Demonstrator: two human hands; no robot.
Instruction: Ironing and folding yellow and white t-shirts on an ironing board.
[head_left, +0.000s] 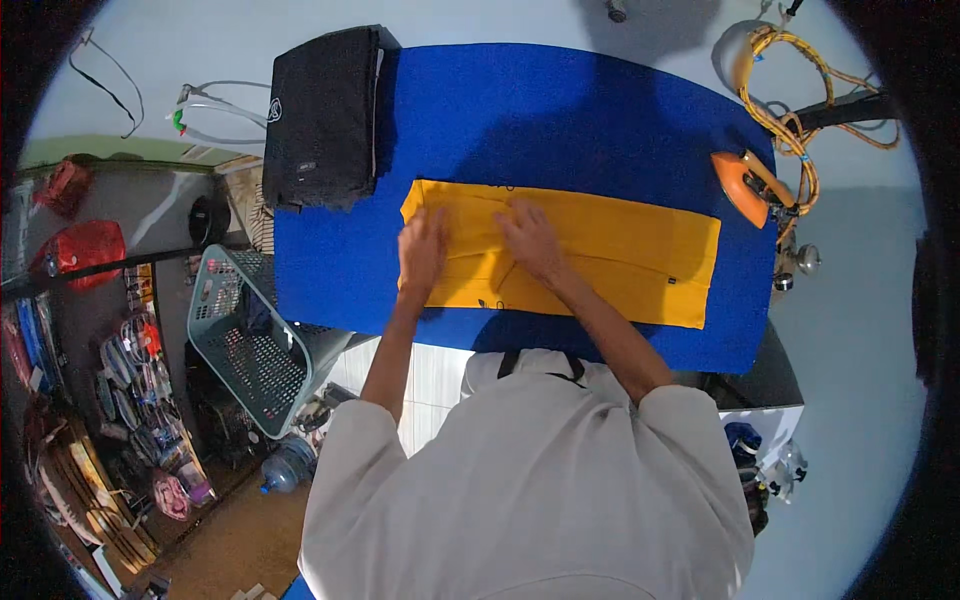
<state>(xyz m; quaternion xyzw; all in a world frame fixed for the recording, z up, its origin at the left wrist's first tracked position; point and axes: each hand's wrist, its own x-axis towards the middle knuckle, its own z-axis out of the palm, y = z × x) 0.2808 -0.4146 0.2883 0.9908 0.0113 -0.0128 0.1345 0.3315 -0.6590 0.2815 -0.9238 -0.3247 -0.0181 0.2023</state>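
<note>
A yellow folded garment (622, 255) lies as a long strip across a blue-covered table (525, 97), with creases in its left half. Small dark prints show at its far and near edges, and a small dark tag sits near its right end. My left hand (422, 251) is over the garment's left end; its fingers are blurred, and whether they pinch the fabric is unclear. Further right, my right hand (534, 241) rests on the garment's upper middle, fingers spread and holding nothing visible.
A stack of folded black garments (322, 120) occupies the back left corner. An orange iron (742, 187) stands at the right edge, near a coiled yellow cord (787, 135). Left of the table are a grey-green plastic basket (247, 337) and a blue water jug (289, 463).
</note>
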